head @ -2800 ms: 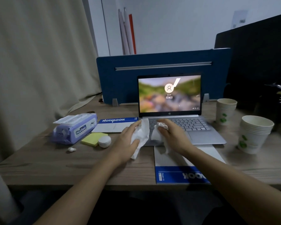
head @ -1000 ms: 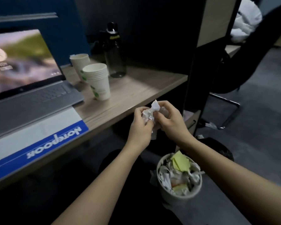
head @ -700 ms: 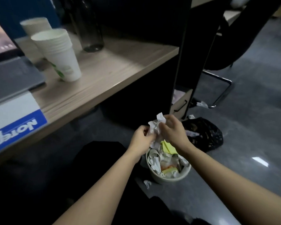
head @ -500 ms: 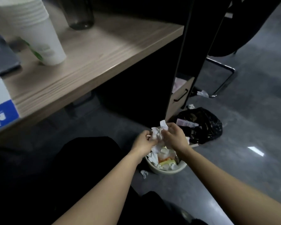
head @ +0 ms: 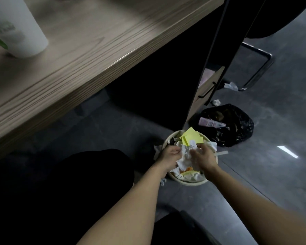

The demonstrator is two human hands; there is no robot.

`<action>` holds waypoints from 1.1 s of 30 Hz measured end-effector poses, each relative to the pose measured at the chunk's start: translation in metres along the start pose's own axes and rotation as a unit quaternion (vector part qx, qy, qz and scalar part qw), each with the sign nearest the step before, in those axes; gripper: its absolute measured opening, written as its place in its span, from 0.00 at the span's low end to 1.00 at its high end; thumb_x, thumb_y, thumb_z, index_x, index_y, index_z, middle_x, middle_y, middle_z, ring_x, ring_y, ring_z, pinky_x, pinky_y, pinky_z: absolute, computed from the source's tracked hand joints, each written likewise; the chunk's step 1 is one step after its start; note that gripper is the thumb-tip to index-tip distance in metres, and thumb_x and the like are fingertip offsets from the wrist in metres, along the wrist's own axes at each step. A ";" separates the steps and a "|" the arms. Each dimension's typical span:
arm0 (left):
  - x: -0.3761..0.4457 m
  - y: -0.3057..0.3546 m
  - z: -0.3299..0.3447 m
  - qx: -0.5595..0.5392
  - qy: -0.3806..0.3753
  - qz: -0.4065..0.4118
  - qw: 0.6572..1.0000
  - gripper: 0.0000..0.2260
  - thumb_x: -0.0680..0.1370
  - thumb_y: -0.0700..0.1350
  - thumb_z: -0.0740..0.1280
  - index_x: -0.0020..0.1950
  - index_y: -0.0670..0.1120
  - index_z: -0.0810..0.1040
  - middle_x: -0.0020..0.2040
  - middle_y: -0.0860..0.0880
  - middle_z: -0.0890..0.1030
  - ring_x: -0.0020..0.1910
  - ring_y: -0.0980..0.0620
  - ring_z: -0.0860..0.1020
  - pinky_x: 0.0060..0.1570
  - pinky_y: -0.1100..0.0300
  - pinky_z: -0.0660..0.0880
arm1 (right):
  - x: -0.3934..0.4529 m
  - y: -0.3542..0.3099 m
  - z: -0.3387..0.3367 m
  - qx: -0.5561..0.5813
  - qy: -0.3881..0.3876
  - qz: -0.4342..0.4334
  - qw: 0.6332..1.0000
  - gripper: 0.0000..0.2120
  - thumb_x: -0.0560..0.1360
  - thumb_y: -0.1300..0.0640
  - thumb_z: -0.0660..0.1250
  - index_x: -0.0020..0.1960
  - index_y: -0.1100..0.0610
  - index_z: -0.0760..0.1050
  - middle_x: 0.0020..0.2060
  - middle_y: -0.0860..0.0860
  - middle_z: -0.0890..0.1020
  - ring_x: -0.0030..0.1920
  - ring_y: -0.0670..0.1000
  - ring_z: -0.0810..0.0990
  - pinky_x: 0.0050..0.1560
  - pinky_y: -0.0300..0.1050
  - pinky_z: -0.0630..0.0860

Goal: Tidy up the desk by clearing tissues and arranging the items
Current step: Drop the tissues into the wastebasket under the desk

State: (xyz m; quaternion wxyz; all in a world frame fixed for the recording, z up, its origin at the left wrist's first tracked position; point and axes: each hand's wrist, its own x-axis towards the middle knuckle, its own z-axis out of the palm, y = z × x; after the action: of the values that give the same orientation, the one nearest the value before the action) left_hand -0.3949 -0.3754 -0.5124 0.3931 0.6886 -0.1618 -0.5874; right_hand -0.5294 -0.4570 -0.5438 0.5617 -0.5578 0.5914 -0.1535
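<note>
A crumpled white tissue (head: pixel 186 155) sits between my two hands, right on top of the rubbish in a small round cream bin (head: pixel 189 183) on the floor. My left hand (head: pixel 168 154) grips its left side with curled fingers. My right hand (head: pixel 204 159) holds its right side with the fingers loosely bent over it. The bin is heaped with other white tissues and yellow sticky notes (head: pixel 191 137). Both hands are low, at the bin's rim.
The wooden desk (head: pixel 95 55) edge runs above left, with a stack of paper cups (head: pixel 19 30) on it. A black rubbish bag (head: pixel 235 128) lies right of the bin. Behind are a drawer (head: pixel 208 85), a chair's metal leg (head: pixel 260 71) and tissue scraps (head: pixel 216 102).
Both hands carried the tissue from the laptop off the desk's right edge and down to the bin. My view followed downward, and the tissue now rests on the heap.
</note>
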 end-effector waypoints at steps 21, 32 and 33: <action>-0.003 0.014 -0.006 0.085 0.030 0.055 0.994 0.21 0.82 0.58 0.54 0.72 0.52 0.69 0.68 0.48 0.72 0.65 0.47 0.70 0.59 0.57 0.65 | -0.006 -0.007 0.001 -0.010 -0.003 -0.044 0.999 0.25 0.77 0.62 0.65 0.73 0.57 0.66 0.71 0.55 0.71 0.70 0.55 0.70 0.61 0.50 0.72; -0.072 0.063 -0.033 -0.003 0.068 0.211 0.975 0.16 0.83 0.50 0.59 0.70 0.49 0.72 0.68 0.49 0.74 0.65 0.53 0.73 0.60 0.63 0.70 | -0.046 -0.097 -0.001 0.077 -0.056 -0.151 0.984 0.13 0.79 0.62 0.65 0.63 0.56 0.76 0.56 0.51 0.82 0.57 0.50 0.80 0.56 0.45 0.76; -0.082 0.065 -0.038 -0.011 0.075 0.222 0.972 0.15 0.83 0.49 0.59 0.69 0.49 0.73 0.67 0.49 0.75 0.66 0.52 0.73 0.61 0.62 0.69 | -0.054 -0.107 0.000 0.086 -0.065 -0.163 0.981 0.12 0.79 0.62 0.64 0.62 0.57 0.77 0.56 0.53 0.82 0.57 0.51 0.80 0.57 0.46 0.76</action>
State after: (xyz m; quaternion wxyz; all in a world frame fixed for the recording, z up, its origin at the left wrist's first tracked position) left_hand -0.3653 -0.3476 -0.4095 0.5322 0.6732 -0.2745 -0.4340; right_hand -0.4909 -0.4476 -0.4309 0.6124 -0.6048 0.4395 -0.2570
